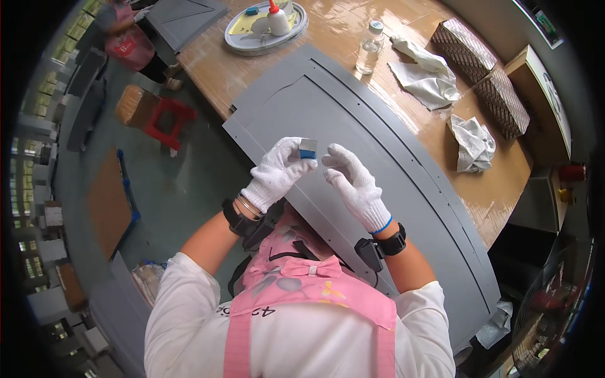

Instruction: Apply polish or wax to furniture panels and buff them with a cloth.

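"What is the left hand (274, 173) doing?"

"It is wearing a white glove, and its thumb and fingers are gripping a small blue-and-silver piece (308, 151). The piece is showing at the fingertips, over the big grey panel (353, 129)."

"And the right hand (356, 188)?"

"It is hovering just to the right of the piece, apart from it. The fingers are curving loosely, with the thumb standing away from them. The glove is white here too."

"What is lying around the panel?"

"The panel is resting partly on a brown-covered table (211, 66). On its far side, a white squeeze bottle (278, 24) with a red tip is standing on a round white lid (252, 49). Farther right, a clear bottle (369, 53) is standing near a crumpled white cloth (428, 79), and a second cloth (474, 148) is lying nearer, to the right of the panel. Patterned boxes (463, 50) are lining the far right."

"Anything on the left?"

"A red stool (179, 112) is standing on the floor (208, 179), next to a cardboard box (134, 104). Beyond them, a co-worker (131, 47) in a pink apron is standing by another grey panel (186, 19)."
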Demonstrator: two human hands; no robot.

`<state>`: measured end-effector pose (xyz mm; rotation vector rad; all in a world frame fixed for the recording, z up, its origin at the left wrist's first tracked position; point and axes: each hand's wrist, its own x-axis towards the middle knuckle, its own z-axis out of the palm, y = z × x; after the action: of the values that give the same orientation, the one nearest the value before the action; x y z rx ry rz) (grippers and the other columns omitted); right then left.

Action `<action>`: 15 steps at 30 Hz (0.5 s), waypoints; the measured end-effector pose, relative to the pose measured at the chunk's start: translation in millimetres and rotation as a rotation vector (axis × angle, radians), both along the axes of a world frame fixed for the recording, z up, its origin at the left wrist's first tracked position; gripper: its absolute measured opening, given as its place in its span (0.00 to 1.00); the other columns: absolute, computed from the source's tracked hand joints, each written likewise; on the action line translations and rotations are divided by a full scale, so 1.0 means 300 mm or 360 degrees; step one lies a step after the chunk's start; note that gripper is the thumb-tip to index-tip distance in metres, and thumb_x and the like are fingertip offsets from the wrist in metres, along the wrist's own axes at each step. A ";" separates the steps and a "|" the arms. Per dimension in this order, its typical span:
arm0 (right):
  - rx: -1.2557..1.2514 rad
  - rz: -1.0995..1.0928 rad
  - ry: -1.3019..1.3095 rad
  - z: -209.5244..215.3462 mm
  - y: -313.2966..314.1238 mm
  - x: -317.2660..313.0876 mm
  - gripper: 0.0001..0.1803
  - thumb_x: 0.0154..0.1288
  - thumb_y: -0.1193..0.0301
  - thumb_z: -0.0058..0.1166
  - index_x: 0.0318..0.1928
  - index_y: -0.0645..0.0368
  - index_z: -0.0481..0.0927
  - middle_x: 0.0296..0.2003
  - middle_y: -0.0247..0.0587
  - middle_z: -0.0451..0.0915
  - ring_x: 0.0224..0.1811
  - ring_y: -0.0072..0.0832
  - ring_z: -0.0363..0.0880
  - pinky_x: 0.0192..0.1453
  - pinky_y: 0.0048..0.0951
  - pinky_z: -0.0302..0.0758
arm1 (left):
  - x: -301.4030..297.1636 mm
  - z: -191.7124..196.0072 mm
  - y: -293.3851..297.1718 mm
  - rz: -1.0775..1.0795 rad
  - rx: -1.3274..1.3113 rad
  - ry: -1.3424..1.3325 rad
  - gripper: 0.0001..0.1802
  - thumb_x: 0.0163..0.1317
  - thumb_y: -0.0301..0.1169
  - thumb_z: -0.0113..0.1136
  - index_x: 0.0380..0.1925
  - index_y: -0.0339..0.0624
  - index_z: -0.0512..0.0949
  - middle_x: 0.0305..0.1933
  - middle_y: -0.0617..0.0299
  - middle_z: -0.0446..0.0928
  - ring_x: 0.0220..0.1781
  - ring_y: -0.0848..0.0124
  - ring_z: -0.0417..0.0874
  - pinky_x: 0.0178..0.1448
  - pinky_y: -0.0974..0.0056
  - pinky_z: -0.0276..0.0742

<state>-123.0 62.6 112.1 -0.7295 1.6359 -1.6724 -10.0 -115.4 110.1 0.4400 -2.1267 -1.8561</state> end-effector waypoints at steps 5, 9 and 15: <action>-0.0109 -0.0124 0.1073 0.052 -0.133 0.059 0.36 0.58 0.77 0.66 0.67 0.62 0.68 0.51 0.51 0.79 0.49 0.40 0.83 0.56 0.36 0.81 | -0.015 0.066 -0.056 0.0040 0.0559 -0.0114 0.17 0.69 0.32 0.64 0.55 0.40 0.76 0.47 0.67 0.81 0.48 0.78 0.80 0.55 0.70 0.77; -0.0135 -0.0272 0.1335 0.023 -0.330 0.041 0.36 0.57 0.78 0.67 0.66 0.64 0.68 0.49 0.52 0.79 0.48 0.39 0.83 0.54 0.34 0.82 | -0.050 0.068 -0.217 -0.0080 0.0760 -0.0081 0.16 0.70 0.34 0.63 0.54 0.39 0.77 0.46 0.66 0.81 0.48 0.77 0.81 0.52 0.71 0.77; -0.0140 -0.0358 -0.0224 0.020 -0.596 0.089 0.29 0.70 0.73 0.55 0.69 0.66 0.64 0.51 0.44 0.78 0.45 0.33 0.82 0.53 0.32 0.81 | -0.063 0.019 -0.565 -0.0297 0.0326 -0.0132 0.19 0.69 0.35 0.64 0.56 0.41 0.75 0.50 0.65 0.80 0.54 0.75 0.79 0.60 0.66 0.75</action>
<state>-96.4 -116.3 118.1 -0.4702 1.6002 -1.9185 -28.9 -285.0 115.6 0.3795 -2.1015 -2.2089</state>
